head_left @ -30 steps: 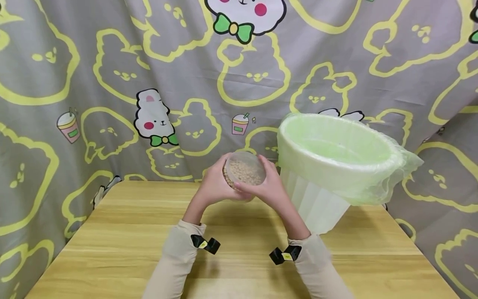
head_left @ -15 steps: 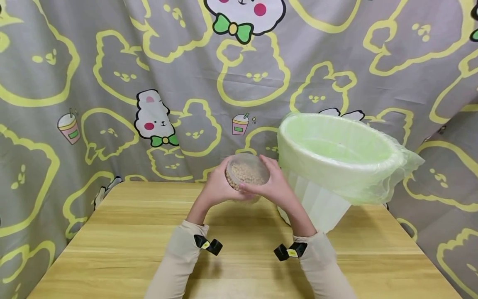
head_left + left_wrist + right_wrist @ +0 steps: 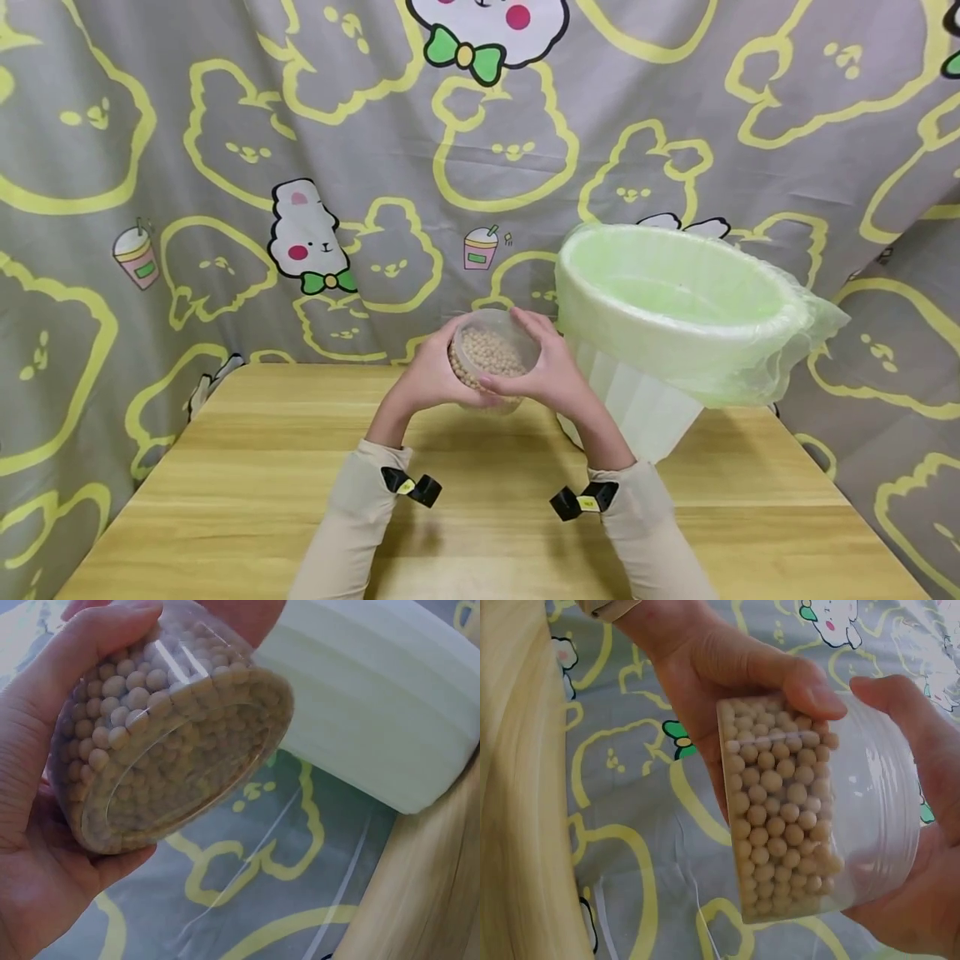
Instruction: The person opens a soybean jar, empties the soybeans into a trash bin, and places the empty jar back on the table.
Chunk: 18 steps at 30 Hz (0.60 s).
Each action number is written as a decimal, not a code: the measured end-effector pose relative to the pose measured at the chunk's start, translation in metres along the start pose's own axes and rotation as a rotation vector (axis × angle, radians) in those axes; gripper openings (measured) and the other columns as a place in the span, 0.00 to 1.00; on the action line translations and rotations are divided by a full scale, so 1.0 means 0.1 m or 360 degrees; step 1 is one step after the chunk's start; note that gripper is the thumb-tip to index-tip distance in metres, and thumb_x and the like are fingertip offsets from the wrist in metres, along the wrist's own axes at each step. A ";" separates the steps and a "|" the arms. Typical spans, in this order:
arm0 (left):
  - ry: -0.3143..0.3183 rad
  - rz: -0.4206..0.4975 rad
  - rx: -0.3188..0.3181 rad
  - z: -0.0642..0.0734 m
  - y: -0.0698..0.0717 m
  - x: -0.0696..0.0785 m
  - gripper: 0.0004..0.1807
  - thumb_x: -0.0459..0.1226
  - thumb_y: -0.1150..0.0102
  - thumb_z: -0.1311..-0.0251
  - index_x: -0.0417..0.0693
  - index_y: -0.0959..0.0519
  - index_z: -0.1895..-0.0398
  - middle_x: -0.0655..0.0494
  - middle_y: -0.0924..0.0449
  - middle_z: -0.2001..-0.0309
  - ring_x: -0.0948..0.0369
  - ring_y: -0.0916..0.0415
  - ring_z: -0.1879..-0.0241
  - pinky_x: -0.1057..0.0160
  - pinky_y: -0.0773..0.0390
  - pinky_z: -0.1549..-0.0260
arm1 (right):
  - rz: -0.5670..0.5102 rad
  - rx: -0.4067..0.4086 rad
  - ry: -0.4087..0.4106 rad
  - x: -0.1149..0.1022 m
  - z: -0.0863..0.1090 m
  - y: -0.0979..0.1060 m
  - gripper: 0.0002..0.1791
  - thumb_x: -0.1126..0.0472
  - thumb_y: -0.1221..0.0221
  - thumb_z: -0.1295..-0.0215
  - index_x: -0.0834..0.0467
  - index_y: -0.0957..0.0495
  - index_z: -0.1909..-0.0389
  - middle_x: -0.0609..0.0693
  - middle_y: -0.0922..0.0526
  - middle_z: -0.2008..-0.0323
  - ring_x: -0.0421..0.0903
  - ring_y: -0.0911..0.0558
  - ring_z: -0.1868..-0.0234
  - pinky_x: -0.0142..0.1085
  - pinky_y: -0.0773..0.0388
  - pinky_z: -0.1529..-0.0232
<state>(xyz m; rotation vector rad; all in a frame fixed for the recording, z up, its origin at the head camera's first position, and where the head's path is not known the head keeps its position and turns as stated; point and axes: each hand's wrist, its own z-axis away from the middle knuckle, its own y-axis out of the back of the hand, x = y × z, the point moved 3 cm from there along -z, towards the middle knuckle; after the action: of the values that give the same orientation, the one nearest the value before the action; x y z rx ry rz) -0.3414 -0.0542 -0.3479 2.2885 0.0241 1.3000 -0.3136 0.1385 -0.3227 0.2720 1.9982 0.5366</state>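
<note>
Between both hands, above the table, is a clear plastic jar (image 3: 492, 354) partly filled with small round beige balls (image 3: 780, 814). My left hand (image 3: 433, 372) wraps round the jar's left side; in the left wrist view, the thumb and fingers (image 3: 127, 862) grip its wall near the ball-filled base. On the other side, my right hand (image 3: 555, 375) holds the jar near its upper end, thumb across the front. The right wrist view shows the jar lying tilted, with a see-through space beyond the balls. Whether a clear lid covers the mouth I cannot tell.
A white ribbed bin (image 3: 637, 408) lined with a thin green plastic bag (image 3: 675, 354) stands on the table right of the hands, close to the right forearm. Below lies the wooden table (image 3: 480, 533). A grey patterned curtain (image 3: 375, 150) hangs behind.
The jar has shifted slightly down and right compared with a second ago, both hands keeping their hold. The right forearm has moved a little outward. The bin stays in place.
</note>
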 end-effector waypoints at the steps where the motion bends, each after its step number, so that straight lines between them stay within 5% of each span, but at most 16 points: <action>1: -0.0009 0.0006 -0.0011 0.00 0.01 -0.01 0.62 0.40 0.12 0.72 0.52 0.36 0.25 0.52 0.24 0.38 0.54 0.25 0.41 0.50 0.22 0.42 | -0.0004 -0.0012 0.0013 0.01 0.00 0.00 0.62 0.54 0.18 0.60 0.58 0.40 0.22 0.56 0.35 0.26 0.57 0.32 0.29 0.56 0.30 0.30; 9: -0.0074 0.0149 -0.0072 0.03 0.11 -0.05 0.60 0.34 0.13 0.69 0.49 0.35 0.26 0.48 0.27 0.35 0.52 0.27 0.39 0.52 0.24 0.40 | -0.0281 -0.0088 0.0127 0.04 0.00 0.06 0.52 0.63 0.23 0.52 0.61 0.37 0.24 0.55 0.33 0.26 0.53 0.34 0.26 0.54 0.36 0.27; 14: -0.0108 0.0133 0.0042 0.05 0.26 -0.05 0.56 0.34 0.13 0.67 0.50 0.33 0.28 0.50 0.26 0.35 0.55 0.28 0.39 0.58 0.26 0.38 | -0.0214 -0.0064 0.0135 0.01 0.02 0.10 0.53 0.61 0.23 0.53 0.60 0.37 0.24 0.54 0.33 0.26 0.51 0.35 0.26 0.54 0.38 0.26; 18: -0.0106 0.0093 0.0211 0.09 0.45 0.00 0.57 0.31 0.13 0.68 0.51 0.33 0.28 0.51 0.26 0.36 0.54 0.27 0.39 0.53 0.27 0.36 | -0.0129 -0.0041 0.0106 -0.04 0.02 0.10 0.55 0.57 0.22 0.52 0.57 0.39 0.23 0.53 0.34 0.26 0.51 0.36 0.24 0.54 0.39 0.25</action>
<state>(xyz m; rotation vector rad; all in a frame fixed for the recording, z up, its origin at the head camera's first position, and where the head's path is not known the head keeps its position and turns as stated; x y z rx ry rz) -0.3440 -0.0973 -0.3324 2.4603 0.0214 1.2851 -0.3106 0.1457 -0.3157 0.1583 2.0557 0.5255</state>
